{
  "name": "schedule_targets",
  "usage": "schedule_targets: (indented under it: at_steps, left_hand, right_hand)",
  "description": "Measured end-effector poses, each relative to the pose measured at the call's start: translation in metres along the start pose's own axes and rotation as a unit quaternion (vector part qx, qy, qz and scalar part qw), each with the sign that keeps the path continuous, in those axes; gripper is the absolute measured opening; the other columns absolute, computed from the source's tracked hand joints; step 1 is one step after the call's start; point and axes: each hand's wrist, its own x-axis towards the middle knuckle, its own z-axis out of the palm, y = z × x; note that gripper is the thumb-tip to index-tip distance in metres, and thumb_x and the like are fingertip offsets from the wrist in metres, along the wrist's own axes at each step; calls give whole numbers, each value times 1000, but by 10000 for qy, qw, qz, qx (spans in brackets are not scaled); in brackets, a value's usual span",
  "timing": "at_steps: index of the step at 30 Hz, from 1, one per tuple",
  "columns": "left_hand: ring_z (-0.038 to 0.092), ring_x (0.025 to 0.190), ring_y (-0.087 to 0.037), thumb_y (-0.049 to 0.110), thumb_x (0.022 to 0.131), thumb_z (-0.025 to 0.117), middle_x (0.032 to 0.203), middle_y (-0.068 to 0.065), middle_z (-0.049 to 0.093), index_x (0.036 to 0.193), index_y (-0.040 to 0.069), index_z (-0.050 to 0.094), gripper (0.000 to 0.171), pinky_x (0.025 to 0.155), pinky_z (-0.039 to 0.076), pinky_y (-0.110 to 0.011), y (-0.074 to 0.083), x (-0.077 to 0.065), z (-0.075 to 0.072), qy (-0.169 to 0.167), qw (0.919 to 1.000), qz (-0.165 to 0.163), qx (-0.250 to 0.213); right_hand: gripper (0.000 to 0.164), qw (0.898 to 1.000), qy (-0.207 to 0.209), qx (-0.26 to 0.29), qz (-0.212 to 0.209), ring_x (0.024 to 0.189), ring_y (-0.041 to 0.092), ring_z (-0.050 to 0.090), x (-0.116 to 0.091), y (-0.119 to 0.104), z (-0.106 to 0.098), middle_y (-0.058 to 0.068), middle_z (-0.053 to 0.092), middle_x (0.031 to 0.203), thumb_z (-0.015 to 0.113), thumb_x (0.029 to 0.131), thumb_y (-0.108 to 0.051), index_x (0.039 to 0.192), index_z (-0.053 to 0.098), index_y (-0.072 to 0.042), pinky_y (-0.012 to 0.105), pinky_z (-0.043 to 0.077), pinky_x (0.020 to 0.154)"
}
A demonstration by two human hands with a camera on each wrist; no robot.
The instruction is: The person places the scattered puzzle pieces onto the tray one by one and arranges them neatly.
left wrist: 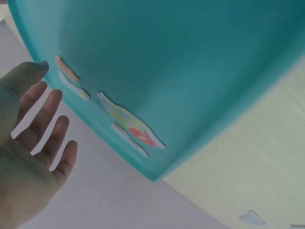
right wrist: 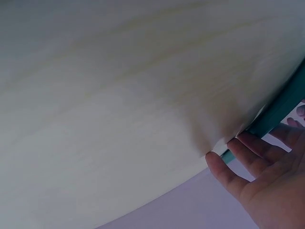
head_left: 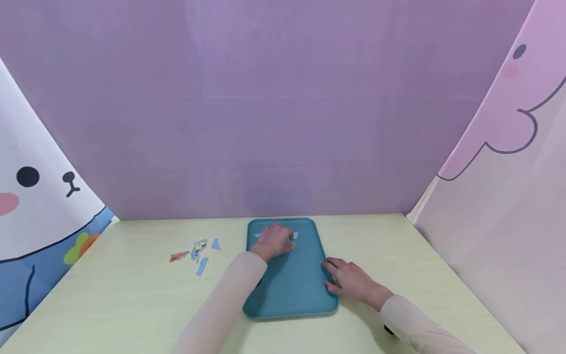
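Observation:
A teal tray point(head_left: 292, 290) lies on the table with its long side pointing away from me. Over its far half hovers my left hand point(head_left: 275, 241), fingers spread and slightly bent, holding nothing. Several flat, irregular picture pieces point(left wrist: 126, 117) lie along the tray's far end; in the head view the hand partly covers them. One has yellow and red print, and a narrow orange piece point(left wrist: 67, 68) lies nearest the thumb. My right hand point(head_left: 351, 281) rests at the tray's right rim, its fingertips touching the edge; the right wrist view shows extended fingers point(right wrist: 250, 160) there.
Left of the tray, more loose pieces lie on the pale table: an orange one point(head_left: 179, 256), a yellow-and-blue cluster point(head_left: 198, 248) and two light blue pieces, one a strip point(head_left: 201, 266). A purple backdrop point(head_left: 283, 113) stands behind, with printed cloths at both sides.

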Motion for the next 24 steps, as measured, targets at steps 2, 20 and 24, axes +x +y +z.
schedule_targets:
  at_steps: [2, 20, 24]
  left_hand:
    - [54, 92, -22, 32, 85, 62, 100, 1, 65, 101, 18, 67, 21, 82, 45, -42, -2, -3, -2, -1, 10000, 49, -3]
    - [53, 104, -27, 22, 79, 69, 110, -1, 63, 104, 17, 66, 25, 87, 43, -48, -30, -37, -14, 10, 10000, 60, -58]
    - [53, 99, -25, 23, 79, 69, 106, -1, 63, 102, 17, 66, 24, 81, 44, -48, -40, -46, -16, 175, 9998, 87, -98]
  right_hand:
    - [48, 10000, -12, 21, 11, 116, 33, 51, 0, 0, 0, 19, 51, 127, 56, 87, -31, 125, 52, -3, 47, 47, 83]
    - [48, 10000, 1, 10, 58, 116, 33, 50, 0, 2, 2, 19, 51, 127, 56, 87, -32, 125, 51, -3, 48, 47, 83]
    - [48, 10000, -11, 19, 75, 117, 33, 50, 0, 3, 2, 19, 51, 128, 56, 87, -32, 125, 51, -3, 48, 47, 83]
